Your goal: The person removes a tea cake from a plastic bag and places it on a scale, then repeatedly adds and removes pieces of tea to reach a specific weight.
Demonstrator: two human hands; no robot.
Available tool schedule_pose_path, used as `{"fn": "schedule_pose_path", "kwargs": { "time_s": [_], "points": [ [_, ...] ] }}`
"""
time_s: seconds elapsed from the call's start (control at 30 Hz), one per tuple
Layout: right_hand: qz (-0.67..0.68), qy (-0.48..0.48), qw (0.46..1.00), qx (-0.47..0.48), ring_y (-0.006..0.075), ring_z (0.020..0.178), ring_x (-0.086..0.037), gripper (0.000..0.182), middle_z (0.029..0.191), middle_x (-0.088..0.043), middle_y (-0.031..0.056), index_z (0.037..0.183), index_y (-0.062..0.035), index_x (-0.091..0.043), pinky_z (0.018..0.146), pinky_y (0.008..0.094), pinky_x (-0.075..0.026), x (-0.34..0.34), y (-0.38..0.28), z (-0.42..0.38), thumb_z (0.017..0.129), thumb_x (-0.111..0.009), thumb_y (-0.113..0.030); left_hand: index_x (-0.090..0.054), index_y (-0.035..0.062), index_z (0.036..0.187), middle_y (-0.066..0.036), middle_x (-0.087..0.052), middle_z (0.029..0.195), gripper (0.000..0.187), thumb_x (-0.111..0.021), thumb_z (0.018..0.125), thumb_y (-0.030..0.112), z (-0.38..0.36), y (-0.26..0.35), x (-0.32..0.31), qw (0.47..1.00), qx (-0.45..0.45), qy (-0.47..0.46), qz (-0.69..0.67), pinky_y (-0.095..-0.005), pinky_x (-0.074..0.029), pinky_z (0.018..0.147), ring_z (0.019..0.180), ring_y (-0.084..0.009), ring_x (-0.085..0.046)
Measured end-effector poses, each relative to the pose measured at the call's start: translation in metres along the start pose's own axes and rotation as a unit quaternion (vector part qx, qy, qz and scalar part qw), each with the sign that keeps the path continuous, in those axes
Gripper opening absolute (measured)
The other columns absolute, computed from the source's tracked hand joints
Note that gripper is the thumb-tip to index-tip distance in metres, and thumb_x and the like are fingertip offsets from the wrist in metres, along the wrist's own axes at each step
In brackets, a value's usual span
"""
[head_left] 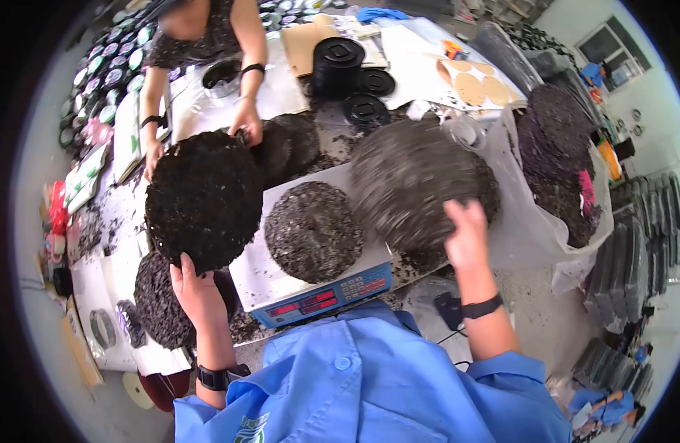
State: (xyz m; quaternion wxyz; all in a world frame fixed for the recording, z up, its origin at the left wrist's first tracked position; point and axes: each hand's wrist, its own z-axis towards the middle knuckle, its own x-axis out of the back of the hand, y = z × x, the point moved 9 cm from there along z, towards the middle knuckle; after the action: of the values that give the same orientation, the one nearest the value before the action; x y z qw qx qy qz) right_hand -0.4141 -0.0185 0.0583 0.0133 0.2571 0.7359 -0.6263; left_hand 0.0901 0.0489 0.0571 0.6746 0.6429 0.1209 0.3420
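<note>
One scale [372, 282] stands between the left fingers [185, 267] and right fingers [469, 213]. Three dark discs are counted: left disc [203, 199] at the left fingers, right disc [413, 177] at the right fingers, middle disc [314, 232] between.

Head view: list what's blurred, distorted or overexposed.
Head view: motion streaks smear the large dark disc by the right hand, while the speckled disc on the scale is crisper. Head view: wide-angle distortion bends the room, with black corners. Head view: the white sheet beyond looks nearly washed out.

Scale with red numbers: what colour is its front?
The front panel is blue, clearest in the head view.
</note>
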Motion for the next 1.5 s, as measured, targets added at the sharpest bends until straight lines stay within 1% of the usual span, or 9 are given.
{"fn": "schedule_pose_path", "kwargs": {
  "time_s": [0.1,0.23,0.33,0.47,0.9,1.0,1.1,1.27,1.5],
  "points": [
    [-0.016,-0.116,0.99,-0.076,0.0155,0.097,-0.06,0.034,0.109,-0.062,0.0077,0.113,0.0005,-0.055,0.091,0.0314,-0.047,-0.064,0.101,-0.002,0.082,-0.07,-0.003,-0.053,0.0007,0.125,-0.007,-0.062,0.113,0.028,-0.049,0.099,0.012,0.001,0.011,0.009,0.945,0.117,0.093,-0.29,-0.0276,-0.048,0.082,0.1,-0.0152,-0.059],
    [-0.314,-0.089,0.945,0.003,0.0195,0.101,-0.062,0.047,0.119,-0.062,0.0156,0.126,0.0016,-0.05,0.084,0.032,-0.051,-0.078,0.122,-0.002,0.084,-0.069,-0.008,-0.057,0.0004,0.126,-0.009,-0.065,0.108,0.032,-0.051,0.095,0.003,-0.017,0.044,-0.004,0.996,-0.014,0.018,-0.081,-0.0312,-0.048,0.084,0.097,-0.0172,-0.061],
    [-0.424,-0.099,0.898,0.063,0.0213,0.106,-0.062,0.046,0.126,-0.059,0.0161,0.13,-0.0001,-0.05,0.087,0.032,-0.051,-0.05,0.096,-0.005,0.086,-0.064,-0.004,-0.063,0.0041,0.123,-0.014,-0.061,0.127,0.041,-0.059,0.083,0.001,-0.068,0.089,-0.077,0.874,-0.402,-0.193,0.195,-0.0398,-0.046,0.102,0.121,-0.0283,-0.057],
    [-0.322,-0.075,0.944,-0.003,0.0189,0.107,-0.062,0.039,0.125,-0.06,0.0146,0.128,0.0019,-0.053,0.094,0.031,-0.048,-0.014,0.087,-0.009,0.09,-0.061,-0.007,-0.052,0.0065,0.133,-0.014,-0.048,0.141,0.066,-0.076,0.073,0.021,-0.111,0.04,-0.129,0.75,-0.372,-0.456,0.303,-0.0467,-0.027,0.115,0.136,-0.0293,-0.041],
    [-0.233,-0.069,0.945,0.22,0.0168,0.107,-0.058,0.039,0.123,-0.055,0.0089,0.127,-0.0027,-0.052,0.089,0.0278,-0.047,-0.086,-0.06,0.028,0.094,-0.06,-0.021,-0.048,0.0022,0.134,-0.015,-0.057,0.125,0.045,-0.06,0.093,0.015,0.018,0.035,-0.043,0.973,-0.093,-0.175,0.118,-0.0335,-0.05,0.082,0.103,-0.0218,-0.061],
    [-0.383,-0.134,0.914,0.014,0.0137,0.094,-0.057,0.034,0.108,-0.058,0.01,0.114,0.0023,-0.056,0.075,0.0286,-0.049,-0.096,0.051,0.035,0.091,-0.061,-0.023,-0.046,0.0006,0.134,-0.019,-0.058,0.125,0.05,-0.061,0.093,0.025,-0.004,-0.024,-0.089,0.952,-0.009,-0.257,0.164,-0.0399,-0.049,0.087,0.104,-0.03,-0.061],
    [-0.546,-0.2,0.807,0.103,0.0435,0.113,-0.053,0.049,0.115,-0.056,0.0274,0.116,0.0071,-0.052,0.097,0.0435,-0.042,-0.105,0.126,0.004,0.086,-0.066,-0.03,-0.043,-0.0044,0.134,-0.025,-0.052,0.122,0.059,-0.067,0.086,0.019,-0.034,-0.033,-0.119,0.93,-0.03,-0.279,0.237,-0.0434,-0.045,0.096,0.112,-0.042,-0.054],
    [-0.157,-0.235,0.936,-0.209,0.0183,0.118,-0.051,0.055,0.131,-0.054,0.0089,0.135,0.0004,-0.044,0.103,0.0354,-0.04,-0.108,0.15,-0.024,0.088,-0.066,-0.018,-0.041,-0.0028,0.133,-0.024,-0.05,0.12,0.061,-0.07,0.081,0.012,-0.036,-0.041,-0.108,0.959,0.012,-0.247,0.137,-0.0415,-0.043,0.098,0.114,-0.0399,-0.052],
    [-0.169,-0.247,0.914,-0.273,0.0197,0.116,-0.054,0.057,0.129,-0.056,0.0071,0.137,-0.0032,-0.044,0.102,0.0354,-0.041,-0.114,0.142,0.003,0.086,-0.067,-0.008,-0.039,0.0008,0.137,-0.019,-0.051,0.117,0.068,-0.073,0.079,0.009,-0.031,-0.049,-0.114,0.937,0.104,-0.322,0.091,-0.0387,-0.049,0.089,0.102,-0.0334,-0.057]
  ]
}}
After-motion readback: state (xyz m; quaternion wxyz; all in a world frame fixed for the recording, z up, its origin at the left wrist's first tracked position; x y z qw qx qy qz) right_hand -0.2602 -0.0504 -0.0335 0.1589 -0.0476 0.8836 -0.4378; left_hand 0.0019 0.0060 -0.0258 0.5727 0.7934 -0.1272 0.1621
